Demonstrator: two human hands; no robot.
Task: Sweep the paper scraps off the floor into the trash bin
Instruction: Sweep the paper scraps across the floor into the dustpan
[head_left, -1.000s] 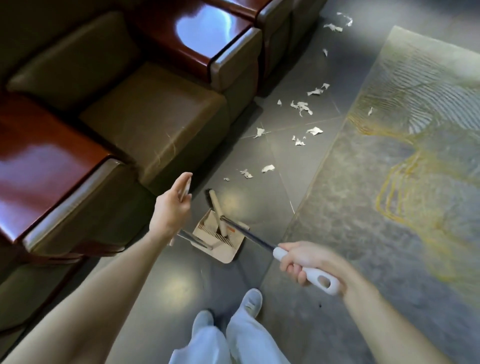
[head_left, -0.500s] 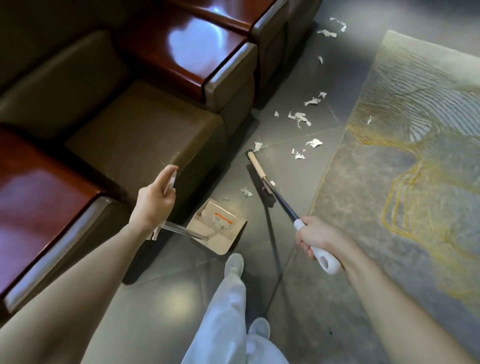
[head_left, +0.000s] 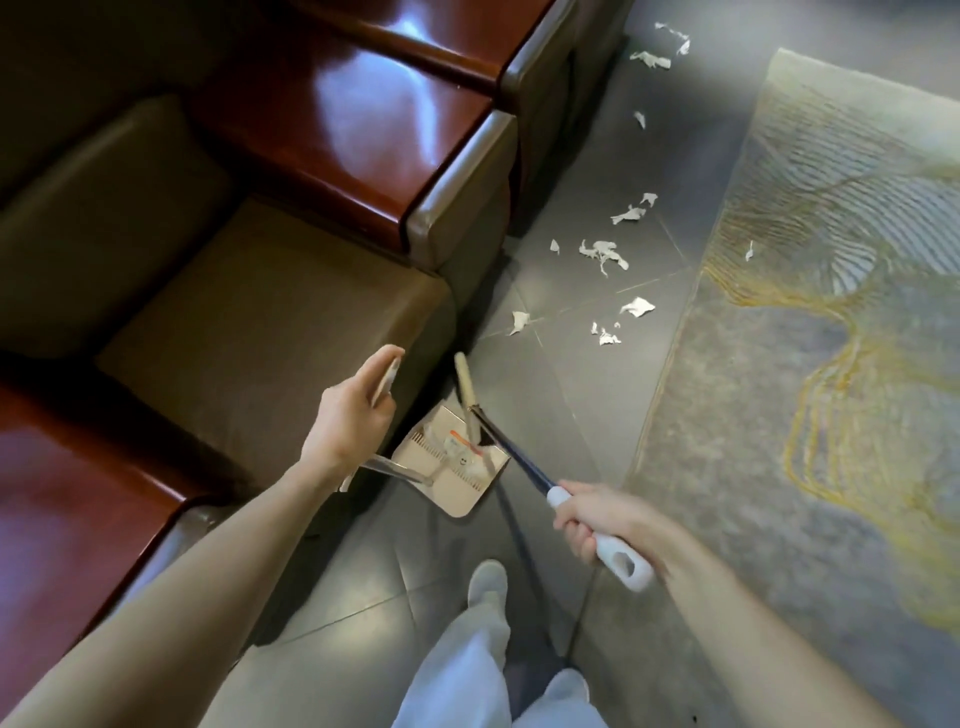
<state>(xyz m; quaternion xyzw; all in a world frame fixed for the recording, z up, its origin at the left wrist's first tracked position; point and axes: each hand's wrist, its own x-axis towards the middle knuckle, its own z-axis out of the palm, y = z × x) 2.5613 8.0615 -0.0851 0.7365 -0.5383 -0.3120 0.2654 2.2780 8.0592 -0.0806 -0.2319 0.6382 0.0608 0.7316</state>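
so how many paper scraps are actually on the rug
1: a small scrap near the left edge of the rug, towards its far end. The others lie on the tile floor or in the dustpan. The rug runs out of view, so more may be hidden.

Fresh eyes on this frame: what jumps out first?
White paper scraps litter the grey floor between the sofa and the rug, upper centre. Below them, the right hand holds a broom with its head over the dustpan, which the left hand holds by its handle.
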